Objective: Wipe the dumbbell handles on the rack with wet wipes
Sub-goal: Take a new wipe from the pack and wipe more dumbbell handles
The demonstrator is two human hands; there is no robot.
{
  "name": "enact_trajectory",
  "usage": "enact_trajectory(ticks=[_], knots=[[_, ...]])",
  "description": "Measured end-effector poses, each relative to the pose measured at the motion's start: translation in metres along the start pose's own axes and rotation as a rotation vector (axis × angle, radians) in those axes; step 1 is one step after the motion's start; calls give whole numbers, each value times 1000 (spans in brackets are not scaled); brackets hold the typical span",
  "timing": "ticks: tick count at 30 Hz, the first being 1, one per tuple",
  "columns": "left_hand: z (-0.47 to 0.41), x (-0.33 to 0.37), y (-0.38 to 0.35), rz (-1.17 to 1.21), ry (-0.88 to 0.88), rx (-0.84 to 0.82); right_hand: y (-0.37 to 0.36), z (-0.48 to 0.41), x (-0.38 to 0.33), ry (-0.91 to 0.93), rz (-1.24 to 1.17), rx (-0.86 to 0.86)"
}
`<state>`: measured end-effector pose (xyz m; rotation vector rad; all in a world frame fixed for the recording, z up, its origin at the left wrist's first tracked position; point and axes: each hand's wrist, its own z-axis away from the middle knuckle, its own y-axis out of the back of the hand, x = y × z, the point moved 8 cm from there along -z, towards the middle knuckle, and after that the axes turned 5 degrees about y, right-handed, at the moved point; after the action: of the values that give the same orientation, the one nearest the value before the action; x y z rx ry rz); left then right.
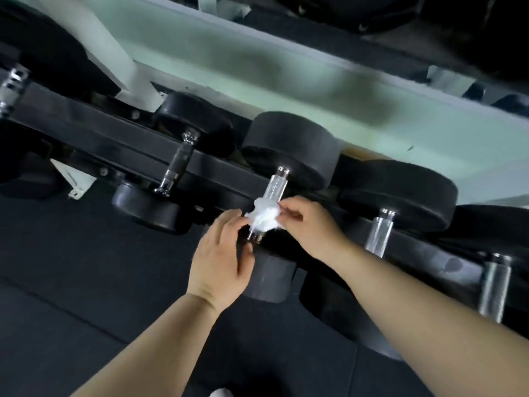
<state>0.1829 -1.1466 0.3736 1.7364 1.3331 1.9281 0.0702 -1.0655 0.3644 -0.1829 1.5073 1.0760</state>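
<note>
A crumpled white wet wipe (264,216) is wrapped around the lower part of a chrome dumbbell handle (275,187) in the middle of the black rack (120,144). My right hand (307,224) pinches the wipe from the right side. From the left, my left hand (220,255) touches the wipe with its fingertips and lies over the near black head (269,279) of the same dumbbell. The handle's near end is partly hidden by the wipe.
More black dumbbells lie along the rack: one with a chrome handle (179,163) to the left, two with chrome handles (379,233) (493,285) to the right. A pale wall (257,70) runs behind the rack. Dark rubber floor (71,282) lies below.
</note>
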Motion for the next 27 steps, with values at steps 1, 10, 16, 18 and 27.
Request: enact_trajectory(ticks=[1, 10, 16, 18, 27], knots=[[4, 7, 16, 53, 100, -6, 0, 13, -10, -56, -68, -44], [28, 91, 112, 200, 511, -447, 22, 93, -127, -235, -453, -150], [25, 79, 148, 294, 625, -339, 33, 90, -154, -177, -345, -5], [20, 60, 154, 273, 661, -314, 37, 88, -138, -238, -282, 158], [-28, -50, 159, 115, 644, -428, -24, 58, -59, -475, 279, 416]])
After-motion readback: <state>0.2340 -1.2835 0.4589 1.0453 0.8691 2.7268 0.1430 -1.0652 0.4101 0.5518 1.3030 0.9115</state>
